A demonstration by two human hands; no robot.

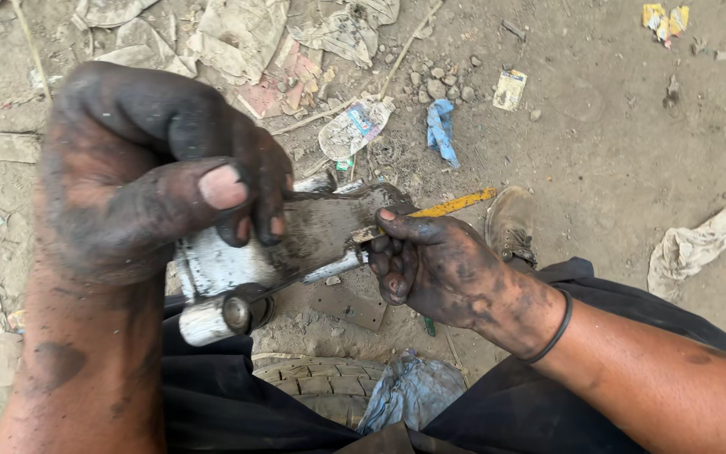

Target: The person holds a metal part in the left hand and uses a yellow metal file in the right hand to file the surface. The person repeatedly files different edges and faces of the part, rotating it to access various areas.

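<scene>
Left hand: the left hand (140,181), black with grease, gripped the upper edge of a metal part (270,252); the fingers were curled tight over the edge and the thumb lay across them.
Right hand: the right hand (430,265) was closed on a yellow-handled tool (447,204), thumb along the shaft, and wore a black band (553,332) at the wrist.
Part: it was held in the air between the hands, over the lap and above the ground (615,143); a round boss with a bolt (237,313) sat at its lower left corner.
Tool: its tip met the right edge of the part, beside a thin metal rod (334,267); whether it was a screwdriver or a scraper I could not tell.
Doing it well: as I judged it, the left grip had to hold firm so the part did not twist, and the tool had to be pushed away from the left fingers, since greasy metal lets a tip slip.
Counts: two hands, one part, one tool, one tyre (317,387) by the knees, one shoe (510,223), one blue rag (441,130), one pale cloth (695,244) at the right.
Litter: wrappers and paper scraps lay scattered, too many and too crumpled to count.
</scene>
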